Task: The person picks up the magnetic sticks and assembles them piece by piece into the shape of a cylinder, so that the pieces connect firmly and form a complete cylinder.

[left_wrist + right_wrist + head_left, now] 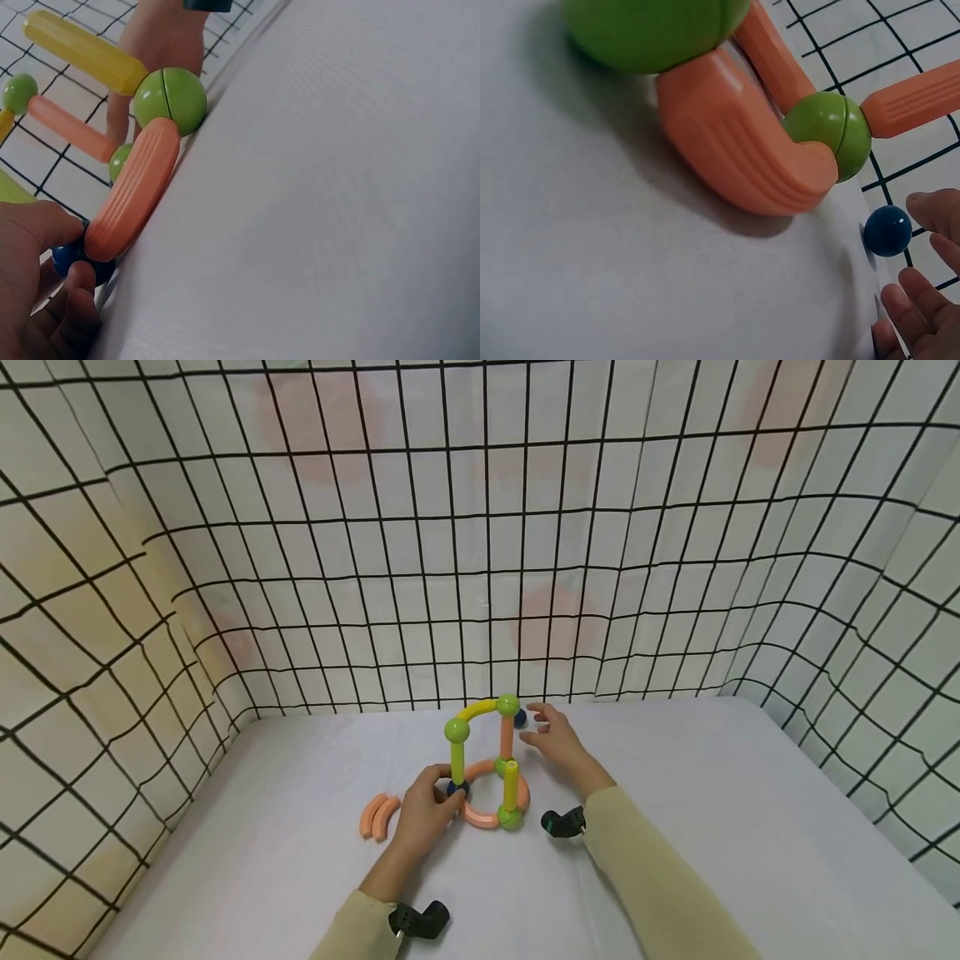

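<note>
Before me spreads a white table (712,793). Beyond its far edge I see a black grid (487,516) against a white backdrop (507,545) with faint pink patches (561,637); the grid also runs along my left and right.

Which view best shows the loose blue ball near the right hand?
The right wrist view: the blue ball is largest and whole there. The head view shows it small beside the upright orange rod; the left wrist view doesn't show it.

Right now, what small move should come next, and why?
Probably pinch the loose, shiny dark blue ball: the right hand is beside it, fingers parted, seemingly without contact, while the left hand grips another dark blue ball joined to a coral ridged curved rod.
</note>
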`<action>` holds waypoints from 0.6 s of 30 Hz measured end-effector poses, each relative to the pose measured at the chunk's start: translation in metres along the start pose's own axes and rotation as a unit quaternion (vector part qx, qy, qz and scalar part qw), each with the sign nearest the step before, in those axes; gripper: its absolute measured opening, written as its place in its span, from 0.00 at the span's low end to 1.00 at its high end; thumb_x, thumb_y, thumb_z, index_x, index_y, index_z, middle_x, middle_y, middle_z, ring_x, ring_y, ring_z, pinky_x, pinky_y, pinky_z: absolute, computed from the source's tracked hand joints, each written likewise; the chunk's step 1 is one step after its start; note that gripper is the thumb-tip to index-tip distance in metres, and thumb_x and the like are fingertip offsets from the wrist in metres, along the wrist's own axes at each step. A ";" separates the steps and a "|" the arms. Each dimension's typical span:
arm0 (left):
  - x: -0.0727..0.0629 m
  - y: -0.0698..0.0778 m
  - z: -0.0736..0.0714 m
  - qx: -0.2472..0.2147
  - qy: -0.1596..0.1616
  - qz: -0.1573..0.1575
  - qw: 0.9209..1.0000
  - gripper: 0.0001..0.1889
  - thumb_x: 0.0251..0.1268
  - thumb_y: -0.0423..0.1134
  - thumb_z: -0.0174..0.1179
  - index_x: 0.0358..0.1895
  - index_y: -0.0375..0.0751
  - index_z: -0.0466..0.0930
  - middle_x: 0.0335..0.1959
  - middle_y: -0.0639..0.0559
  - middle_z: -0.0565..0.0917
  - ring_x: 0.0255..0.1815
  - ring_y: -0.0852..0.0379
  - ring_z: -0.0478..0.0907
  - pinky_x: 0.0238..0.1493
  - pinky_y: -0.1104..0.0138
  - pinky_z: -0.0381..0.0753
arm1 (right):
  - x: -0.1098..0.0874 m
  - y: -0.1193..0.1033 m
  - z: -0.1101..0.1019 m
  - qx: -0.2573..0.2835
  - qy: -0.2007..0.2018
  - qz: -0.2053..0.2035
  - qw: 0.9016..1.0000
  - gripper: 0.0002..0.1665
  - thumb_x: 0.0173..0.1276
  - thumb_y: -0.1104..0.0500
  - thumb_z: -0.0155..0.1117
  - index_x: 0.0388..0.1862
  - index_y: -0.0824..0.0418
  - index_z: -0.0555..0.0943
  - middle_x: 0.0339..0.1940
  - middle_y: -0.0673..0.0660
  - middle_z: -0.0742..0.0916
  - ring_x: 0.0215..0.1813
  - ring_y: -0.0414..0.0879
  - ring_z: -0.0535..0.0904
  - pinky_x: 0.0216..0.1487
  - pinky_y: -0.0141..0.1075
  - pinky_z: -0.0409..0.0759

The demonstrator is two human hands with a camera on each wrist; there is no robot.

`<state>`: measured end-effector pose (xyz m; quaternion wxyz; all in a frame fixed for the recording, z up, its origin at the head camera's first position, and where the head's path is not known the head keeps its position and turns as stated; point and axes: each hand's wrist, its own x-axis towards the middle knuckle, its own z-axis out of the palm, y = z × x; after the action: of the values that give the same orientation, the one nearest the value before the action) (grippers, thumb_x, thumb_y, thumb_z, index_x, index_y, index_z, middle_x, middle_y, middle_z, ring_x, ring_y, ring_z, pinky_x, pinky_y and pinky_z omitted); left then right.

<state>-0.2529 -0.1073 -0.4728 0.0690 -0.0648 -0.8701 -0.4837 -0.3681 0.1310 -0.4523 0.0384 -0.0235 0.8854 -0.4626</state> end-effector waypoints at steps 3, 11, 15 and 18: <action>0.001 0.000 0.000 0.000 0.001 0.001 1.000 0.18 0.66 0.37 0.65 0.58 0.45 0.78 0.37 0.49 0.79 0.26 0.61 0.72 0.23 0.71 0.72 | 0.005 -0.002 0.000 0.003 -0.010 0.002 1.000 0.38 0.71 0.58 0.64 0.77 0.54 0.61 0.73 0.65 0.70 0.72 0.61 0.69 0.70 0.53 0.71; 0.001 -0.001 0.000 0.000 -0.002 0.002 1.000 0.18 0.66 0.37 0.64 0.58 0.46 0.78 0.35 0.49 0.78 0.23 0.62 0.72 0.21 0.71 0.71 | 0.012 -0.002 0.002 -0.036 -0.046 0.022 0.998 0.39 0.73 0.52 0.61 0.79 0.47 0.58 0.79 0.63 0.65 0.77 0.62 0.63 0.73 0.57 0.66; 0.001 -0.001 0.000 -0.002 -0.004 0.000 1.000 0.18 0.66 0.37 0.64 0.58 0.46 0.78 0.36 0.48 0.79 0.22 0.62 0.72 0.21 0.71 0.71 | 0.012 -0.002 0.001 -0.060 -0.058 0.024 0.996 0.40 0.73 0.50 0.60 0.80 0.46 0.57 0.79 0.62 0.65 0.77 0.62 0.63 0.73 0.60 0.64; 0.001 -0.001 0.000 -0.006 -0.006 -0.001 1.000 0.18 0.67 0.37 0.64 0.58 0.46 0.78 0.36 0.48 0.79 0.22 0.62 0.73 0.21 0.71 0.72 | 0.012 -0.003 0.000 -0.064 -0.059 0.023 0.996 0.40 0.72 0.49 0.60 0.80 0.46 0.57 0.78 0.60 0.67 0.76 0.62 0.62 0.73 0.62 0.63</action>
<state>-0.2542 -0.1077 -0.4736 0.0631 -0.0671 -0.8675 -0.4888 -0.3800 0.1281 -0.4504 0.0996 -0.0330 0.9098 -0.4016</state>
